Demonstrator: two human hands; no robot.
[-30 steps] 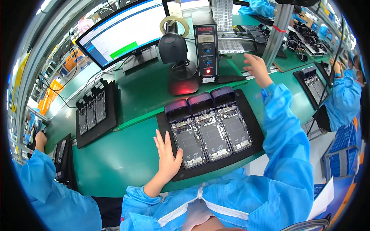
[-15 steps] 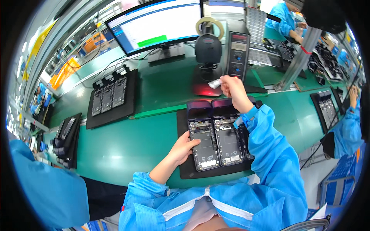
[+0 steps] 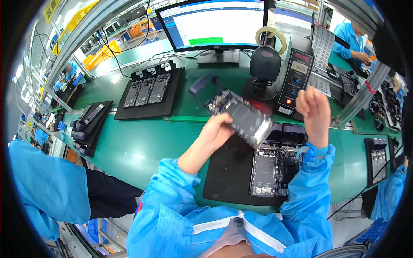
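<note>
We keep our two hands well apart. Our left hand (image 3: 215, 135) grips a phone-shaped circuit unit (image 3: 241, 116) by its near edge, thumb across the top, and holds it tilted above the green bench (image 3: 142, 142). The unit's dark cover piece (image 3: 198, 89) juts out beyond our left fingers, slightly blurred.

Our right hand (image 3: 316, 114) is raised to the right of the unit, fingers curled; we cannot tell whether they hold anything. Below and between our hands, two more circuit units, a left one (image 3: 263, 170) and a right one (image 3: 287, 167), lie side by side on a black mat (image 3: 223, 172), the right one partly hidden by our right sleeve (image 3: 312, 176).

Just beyond our right hand stands a black control box (image 3: 297, 79) with a lit red lamp; a black scanner (image 3: 265, 64) stands to that box's left. Farther off, ahead and left of our left hand, another black mat (image 3: 122, 112) bears three similar units (image 3: 146, 90).
</note>
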